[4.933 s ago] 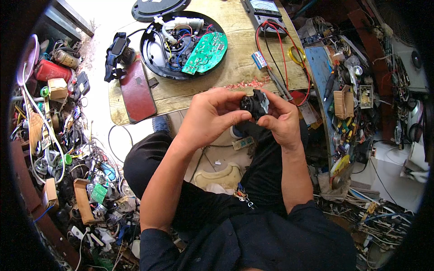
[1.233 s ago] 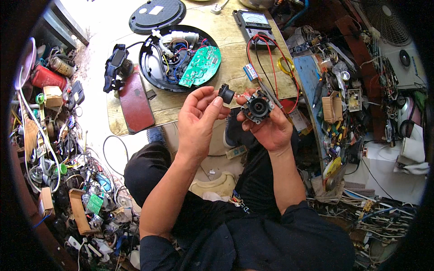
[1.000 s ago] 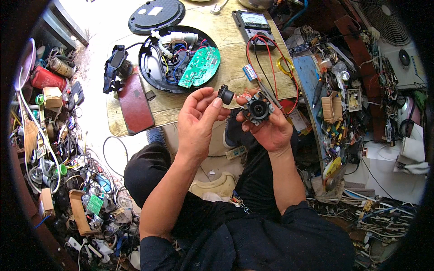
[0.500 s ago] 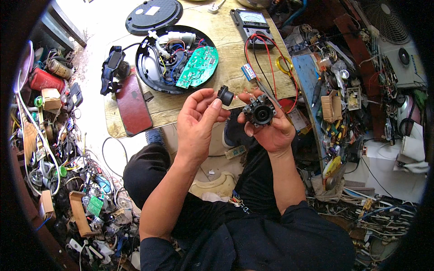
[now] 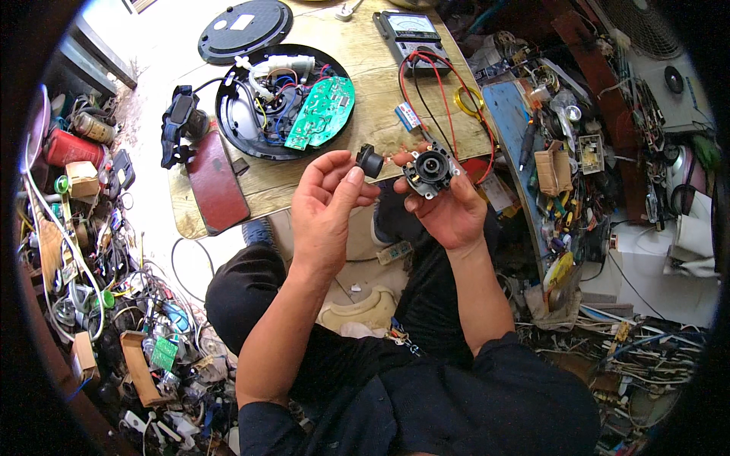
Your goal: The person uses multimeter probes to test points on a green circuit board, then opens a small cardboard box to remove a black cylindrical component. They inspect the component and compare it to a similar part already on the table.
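Two hands (image 5: 327,205), black connector (image 5: 430,169), small blue label (image 5: 408,116)

Cluttered electronics repair workshop. Wooden board (image 5: 380,83) serves as bench: opened round appliance base (image 5: 281,102) with green circuit board (image 5: 321,110), analog multimeter (image 5: 409,32) with red leads. Heaps of wires, parts, scrap (image 5: 91,258) around.
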`<act>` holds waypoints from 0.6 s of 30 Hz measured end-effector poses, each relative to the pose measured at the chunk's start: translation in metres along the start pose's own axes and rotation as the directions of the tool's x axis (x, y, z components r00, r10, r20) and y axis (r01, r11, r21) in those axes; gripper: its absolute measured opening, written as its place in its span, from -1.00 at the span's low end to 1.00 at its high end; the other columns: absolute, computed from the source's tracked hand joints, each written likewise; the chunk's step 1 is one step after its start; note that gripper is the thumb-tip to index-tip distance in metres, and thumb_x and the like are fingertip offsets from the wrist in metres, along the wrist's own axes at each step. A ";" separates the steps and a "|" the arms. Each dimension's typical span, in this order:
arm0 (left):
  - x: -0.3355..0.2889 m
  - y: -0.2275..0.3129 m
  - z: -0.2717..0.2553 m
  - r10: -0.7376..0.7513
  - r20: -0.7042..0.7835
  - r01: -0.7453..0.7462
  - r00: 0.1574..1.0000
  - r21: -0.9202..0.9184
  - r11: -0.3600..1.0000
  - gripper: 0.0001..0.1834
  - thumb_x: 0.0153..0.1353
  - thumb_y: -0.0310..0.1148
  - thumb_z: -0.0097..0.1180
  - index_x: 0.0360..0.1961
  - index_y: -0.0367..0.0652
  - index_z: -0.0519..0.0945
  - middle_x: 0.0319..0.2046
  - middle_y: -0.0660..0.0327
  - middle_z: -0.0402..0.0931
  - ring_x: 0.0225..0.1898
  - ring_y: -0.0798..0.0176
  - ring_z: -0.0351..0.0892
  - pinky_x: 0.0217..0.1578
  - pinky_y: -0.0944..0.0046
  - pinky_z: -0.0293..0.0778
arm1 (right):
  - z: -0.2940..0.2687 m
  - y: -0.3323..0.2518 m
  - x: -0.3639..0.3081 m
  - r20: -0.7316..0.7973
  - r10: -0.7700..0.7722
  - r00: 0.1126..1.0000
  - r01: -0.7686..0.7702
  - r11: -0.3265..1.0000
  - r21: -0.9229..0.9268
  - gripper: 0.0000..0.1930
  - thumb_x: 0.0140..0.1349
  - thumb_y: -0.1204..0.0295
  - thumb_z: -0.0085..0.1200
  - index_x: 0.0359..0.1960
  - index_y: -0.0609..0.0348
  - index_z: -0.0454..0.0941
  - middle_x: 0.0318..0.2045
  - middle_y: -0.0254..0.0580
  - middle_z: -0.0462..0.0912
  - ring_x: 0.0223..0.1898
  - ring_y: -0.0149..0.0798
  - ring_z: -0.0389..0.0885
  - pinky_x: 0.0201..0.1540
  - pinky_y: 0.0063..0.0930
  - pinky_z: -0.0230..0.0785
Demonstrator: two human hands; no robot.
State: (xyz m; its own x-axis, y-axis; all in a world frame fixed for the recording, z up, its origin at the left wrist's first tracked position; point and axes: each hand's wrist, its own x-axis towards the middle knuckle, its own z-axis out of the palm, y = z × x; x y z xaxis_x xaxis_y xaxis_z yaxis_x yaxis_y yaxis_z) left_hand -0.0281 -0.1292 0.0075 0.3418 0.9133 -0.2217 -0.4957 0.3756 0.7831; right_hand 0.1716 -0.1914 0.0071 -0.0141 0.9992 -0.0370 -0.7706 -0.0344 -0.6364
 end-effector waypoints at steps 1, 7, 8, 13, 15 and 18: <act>0.000 0.000 0.000 0.000 0.001 0.000 1.000 0.003 1.000 -0.63 0.49 -0.40 0.13 0.22 -0.33 0.42 -0.12 0.09 0.66 -0.20 0.25 0.73 -0.18 0.30 0.64 | 0.000 0.000 0.000 -0.003 -0.004 1.000 0.004 1.000 -0.003 -0.31 0.37 0.17 0.26 0.42 0.21 0.28 0.33 0.25 0.47 0.14 0.10 0.69 -0.07 -0.25 0.67; 0.000 -0.001 0.000 -0.006 0.002 0.006 1.000 0.009 1.000 -0.63 0.49 -0.41 0.13 0.22 -0.34 0.41 -0.13 0.08 0.66 -0.22 0.24 0.74 -0.20 0.30 0.64 | -0.004 0.004 0.000 -0.040 -0.026 0.999 0.024 0.999 -0.044 -0.29 0.34 0.07 0.32 0.35 0.23 0.34 0.26 0.18 0.56 0.09 0.04 0.73 -0.09 -0.31 0.69; 0.000 -0.001 0.001 -0.007 -0.001 0.007 1.000 0.011 1.000 -0.62 0.49 -0.41 0.13 0.22 -0.34 0.41 -0.13 0.08 0.66 -0.22 0.23 0.74 -0.20 0.30 0.64 | -0.003 0.004 0.000 -0.059 -0.028 0.998 0.025 0.998 -0.053 -0.28 0.32 0.05 0.33 0.34 0.24 0.36 0.24 0.16 0.58 0.08 0.03 0.73 -0.10 -0.31 0.69; 0.000 -0.002 0.001 -0.014 0.001 0.014 1.000 0.016 1.000 -0.62 0.49 -0.41 0.13 0.22 -0.35 0.41 -0.13 0.08 0.66 -0.22 0.23 0.74 -0.21 0.31 0.64 | -0.006 0.006 0.000 -0.106 -0.045 0.993 0.038 0.997 -0.067 -0.25 0.24 0.04 0.40 0.30 0.24 0.39 0.15 0.08 0.65 0.03 0.00 0.76 -0.15 -0.31 0.70; 0.000 -0.002 0.001 -0.019 0.001 0.019 1.000 0.018 1.000 -0.62 0.49 -0.42 0.13 0.22 -0.35 0.41 -0.12 0.07 0.66 -0.22 0.22 0.74 -0.21 0.30 0.65 | -0.008 0.007 0.000 -0.122 -0.057 0.991 0.050 0.997 -0.066 -0.24 0.20 0.04 0.43 0.29 0.24 0.39 0.13 0.07 0.66 0.01 0.00 0.77 -0.17 -0.31 0.71; 0.000 -0.004 0.001 -0.026 0.004 0.026 1.000 0.016 1.000 -0.62 0.49 -0.42 0.13 0.22 -0.35 0.42 -0.11 0.07 0.67 -0.21 0.22 0.74 -0.20 0.29 0.65 | -0.013 0.008 0.000 -0.114 -0.073 0.991 0.066 0.996 -0.063 -0.24 0.19 0.05 0.43 0.29 0.25 0.39 0.12 0.07 0.66 -0.01 0.00 0.77 -0.18 -0.30 0.72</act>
State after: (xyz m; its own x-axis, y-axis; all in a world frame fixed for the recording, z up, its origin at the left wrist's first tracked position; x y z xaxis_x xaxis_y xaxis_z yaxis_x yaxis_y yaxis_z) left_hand -0.0251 -0.1305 0.0049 0.3581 0.9024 -0.2397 -0.4734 0.3967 0.7864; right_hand 0.1738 -0.1921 -0.0085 0.1151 0.9903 -0.0776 -0.7278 0.0309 -0.6851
